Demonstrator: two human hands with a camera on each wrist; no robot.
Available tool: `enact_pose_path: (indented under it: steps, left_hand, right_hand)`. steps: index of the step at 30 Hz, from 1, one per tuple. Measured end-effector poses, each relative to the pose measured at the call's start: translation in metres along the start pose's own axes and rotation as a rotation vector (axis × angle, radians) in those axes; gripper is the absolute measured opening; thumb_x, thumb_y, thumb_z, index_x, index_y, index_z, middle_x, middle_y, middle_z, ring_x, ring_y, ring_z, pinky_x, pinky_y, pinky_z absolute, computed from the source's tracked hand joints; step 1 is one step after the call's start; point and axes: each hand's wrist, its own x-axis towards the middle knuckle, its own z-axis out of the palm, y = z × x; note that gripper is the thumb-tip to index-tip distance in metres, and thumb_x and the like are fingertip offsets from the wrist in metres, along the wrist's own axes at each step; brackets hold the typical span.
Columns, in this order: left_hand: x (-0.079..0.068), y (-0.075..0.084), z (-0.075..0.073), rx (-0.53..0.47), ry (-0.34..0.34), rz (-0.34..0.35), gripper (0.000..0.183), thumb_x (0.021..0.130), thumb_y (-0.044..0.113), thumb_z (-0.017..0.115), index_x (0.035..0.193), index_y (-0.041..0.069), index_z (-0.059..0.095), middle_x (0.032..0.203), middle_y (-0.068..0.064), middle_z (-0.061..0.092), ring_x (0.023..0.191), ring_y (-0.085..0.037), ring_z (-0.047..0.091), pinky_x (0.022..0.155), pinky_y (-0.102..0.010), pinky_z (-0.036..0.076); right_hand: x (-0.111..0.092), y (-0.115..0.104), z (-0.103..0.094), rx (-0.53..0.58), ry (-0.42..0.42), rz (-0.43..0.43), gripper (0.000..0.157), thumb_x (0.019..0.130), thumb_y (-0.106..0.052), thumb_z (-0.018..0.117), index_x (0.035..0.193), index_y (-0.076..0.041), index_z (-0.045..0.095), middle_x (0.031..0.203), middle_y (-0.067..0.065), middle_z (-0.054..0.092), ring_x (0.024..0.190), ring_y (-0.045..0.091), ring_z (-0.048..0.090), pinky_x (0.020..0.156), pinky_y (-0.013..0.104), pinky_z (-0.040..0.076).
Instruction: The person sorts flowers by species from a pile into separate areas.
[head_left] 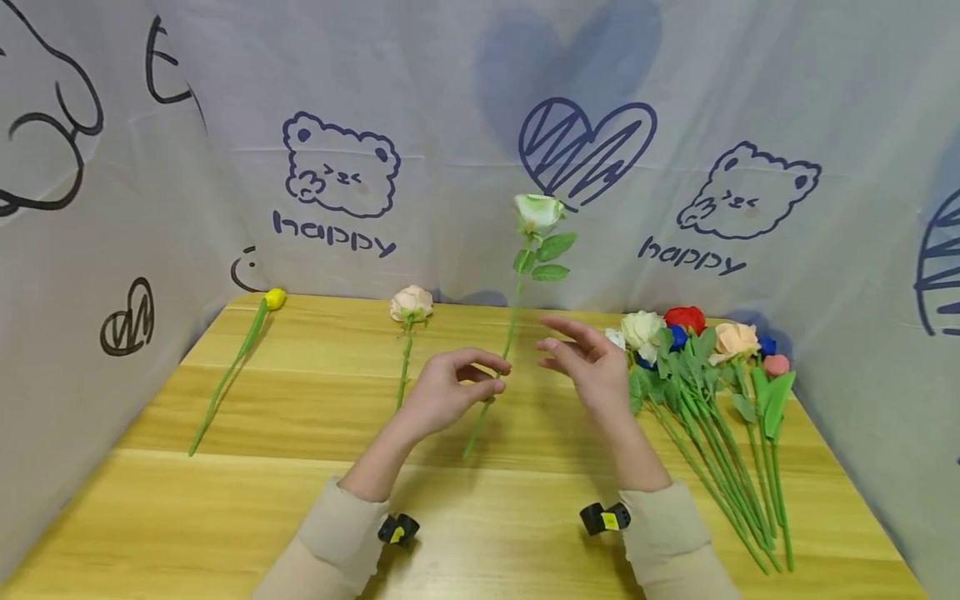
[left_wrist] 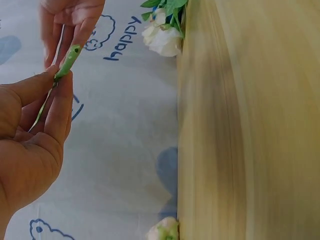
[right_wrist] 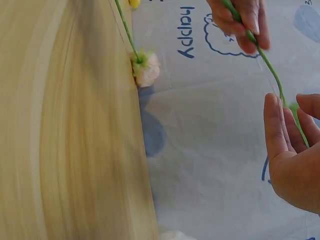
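Observation:
My left hand pinches the green stem of a white rose between thumb and fingertips, low on the stem. The flower is held up, tilted slightly right, with several leaves below its head. In the left wrist view the stem's cut end pokes out past the thumb and index finger. My right hand is raised to the right of the stem, fingers parted and relaxed, apart from it in the head view. The right wrist view shows the stem passing behind those fingers.
A yellow tulip lies at the left of the wooden table, and a pale pink rose lies left of centre. At the right is a pile of flowers with a red rose. A printed cloth hangs behind.

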Motion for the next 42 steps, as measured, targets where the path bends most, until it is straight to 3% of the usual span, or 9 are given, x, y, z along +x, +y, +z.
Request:
enact_pose_path:
  steps: [5,8,11,17,28,34,37,42]
  left_hand:
    - [-0.010,-0.002,-0.015,0.022,0.041,0.009,0.022,0.096,0.003,0.073,0.118,0.004,0.075,0.115,-0.012,0.075,0.094,-0.025,0.074,0.082,-0.051,0.062]
    - [-0.019,-0.007,-0.028,0.046,0.060,-0.011,0.022,0.097,0.003,0.073,0.119,0.003,0.074,0.116,-0.013,0.074,0.097,-0.031,0.073,0.081,-0.047,0.063]
    - [-0.027,-0.015,-0.040,0.088,0.066,-0.037,0.023,0.097,0.004,0.073,0.119,0.002,0.074,0.116,-0.016,0.073,0.097,-0.032,0.073,0.079,-0.046,0.063]
    - [-0.031,-0.029,-0.063,0.236,0.054,-0.068,0.021,0.096,0.005,0.075,0.116,0.004,0.076,0.113,-0.012,0.075,0.092,-0.023,0.073,0.076,-0.048,0.062]
    - [-0.031,-0.047,-0.087,0.347,-0.006,-0.168,0.020,0.094,-0.001,0.073,0.113,-0.007,0.073,0.103,-0.016,0.075,0.084,-0.022,0.071,0.068,-0.030,0.061]
    - [-0.028,-0.056,-0.088,0.366,-0.063,-0.218,0.018,0.093,-0.001,0.074,0.111,-0.005,0.074,0.095,-0.011,0.073,0.082,-0.018,0.070,0.069,-0.028,0.060]
    - [-0.026,-0.060,-0.087,0.352,-0.087,-0.235,0.017,0.093,-0.002,0.074,0.110,-0.006,0.073,0.095,-0.011,0.073,0.082,-0.019,0.071,0.069,-0.030,0.062]
    - [-0.023,-0.065,-0.086,0.339,-0.110,-0.248,0.017,0.092,-0.003,0.075,0.109,-0.007,0.073,0.095,-0.011,0.072,0.080,-0.018,0.071,0.069,-0.033,0.063]
  right_hand:
    - [-0.005,-0.001,-0.019,-0.015,0.025,-0.011,0.037,0.097,-0.002,0.073,0.132,0.006,0.066,0.126,0.008,0.072,0.097,0.017,0.074,0.085,0.039,0.063]
    - [-0.011,-0.001,-0.037,-0.036,0.041,-0.008,0.037,0.096,0.000,0.073,0.132,0.007,0.066,0.124,0.006,0.074,0.096,0.016,0.075,0.084,0.037,0.063]
    - [-0.019,-0.001,-0.060,-0.066,0.053,0.009,0.038,0.097,0.000,0.072,0.132,0.009,0.064,0.122,0.003,0.075,0.096,0.014,0.075,0.083,0.034,0.063]
    - [-0.040,-0.006,-0.116,-0.166,0.086,0.099,0.041,0.099,-0.008,0.072,0.136,0.005,0.063,0.119,-0.006,0.074,0.097,0.011,0.073,0.082,0.031,0.063]
    - [-0.064,-0.010,-0.205,-0.443,0.136,0.199,0.039,0.100,-0.018,0.073,0.135,-0.003,0.067,0.113,-0.021,0.071,0.093,0.002,0.071,0.077,0.024,0.062]
    - [-0.068,-0.016,-0.245,-0.719,0.137,0.255,0.045,0.103,-0.030,0.068,0.140,-0.003,0.063,0.103,-0.030,0.065,0.088,-0.003,0.069,0.072,0.019,0.059]
    - [-0.067,-0.016,-0.257,-0.853,0.106,0.294,0.050,0.104,-0.033,0.066,0.141,0.000,0.061,0.104,-0.018,0.069,0.083,-0.001,0.068,0.069,0.022,0.059]
    - [-0.062,-0.012,-0.266,-0.933,-0.033,0.361,0.051,0.105,-0.027,0.065,0.139,0.010,0.058,0.122,0.024,0.070,0.081,0.005,0.070,0.069,0.029,0.061]
